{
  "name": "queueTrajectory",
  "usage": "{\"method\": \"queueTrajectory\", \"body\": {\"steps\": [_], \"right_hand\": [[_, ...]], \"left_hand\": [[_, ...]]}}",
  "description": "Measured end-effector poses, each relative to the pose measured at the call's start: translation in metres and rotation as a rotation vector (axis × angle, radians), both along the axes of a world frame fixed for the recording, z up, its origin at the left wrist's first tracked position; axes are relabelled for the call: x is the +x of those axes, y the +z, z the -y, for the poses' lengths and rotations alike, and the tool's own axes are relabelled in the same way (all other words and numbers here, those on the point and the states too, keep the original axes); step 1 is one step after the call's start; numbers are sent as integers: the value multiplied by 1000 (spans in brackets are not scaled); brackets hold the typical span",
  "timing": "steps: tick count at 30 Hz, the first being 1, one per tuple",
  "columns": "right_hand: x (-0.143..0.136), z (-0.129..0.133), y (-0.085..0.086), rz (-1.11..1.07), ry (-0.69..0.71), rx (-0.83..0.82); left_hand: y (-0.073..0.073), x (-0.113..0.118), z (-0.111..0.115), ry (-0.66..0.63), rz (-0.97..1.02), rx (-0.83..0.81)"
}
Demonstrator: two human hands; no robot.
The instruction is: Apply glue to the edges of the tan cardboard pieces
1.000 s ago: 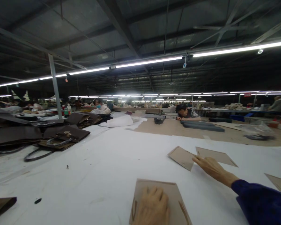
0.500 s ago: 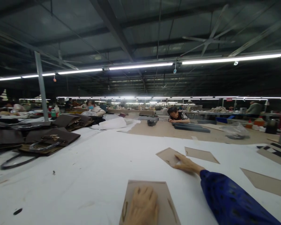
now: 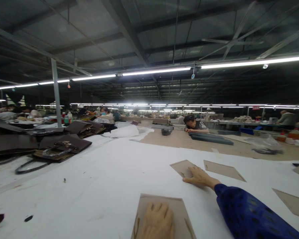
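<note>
My left hand lies palm down on a flat grey-brown panel at the bottom centre, with small looped marks along the panel's sides. Its fingers rest flat on the surface. Out to the right, my right hand, below a blue patterned sleeve, rests over the right part of a second panel, thumb and fingers apart. A third panel lies just beyond it, and a fourth sits at the right edge.
Dark brown bags with handles are piled on the left of the white-covered table. Across the table a person leans near a dark grey stack. A clear plastic bag lies at the right.
The view has turned slightly left, so things appear shifted right. My right hand's fingers look more spread over the second panel; my left hand stays on its panel.
</note>
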State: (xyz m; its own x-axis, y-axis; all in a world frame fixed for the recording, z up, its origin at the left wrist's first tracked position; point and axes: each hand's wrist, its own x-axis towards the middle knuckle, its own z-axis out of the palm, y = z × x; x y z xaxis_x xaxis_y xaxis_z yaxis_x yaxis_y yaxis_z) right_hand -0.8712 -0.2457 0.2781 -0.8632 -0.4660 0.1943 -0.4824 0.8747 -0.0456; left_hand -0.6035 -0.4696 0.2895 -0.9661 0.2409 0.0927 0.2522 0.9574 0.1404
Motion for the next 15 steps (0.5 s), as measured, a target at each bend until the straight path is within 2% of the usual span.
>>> {"method": "queueTrajectory", "body": {"steps": [3,6,9,11,15], "right_hand": [[3,-5,0,-65,38,-34],[9,-10,-7,-185,-1,-83],[12,-12,-12,-320,-5,-99],[16,-13,-9,-395,43,-83],[38,-19,13,-496,181,6]], "left_hand": [[-2,-3,1,-16,-28,5],[-7,-6,4,-25,-28,11],[0,-4,3,-18,29,7],[6,1,2,-25,31,16],[11,10,3,-30,-22,63]]}}
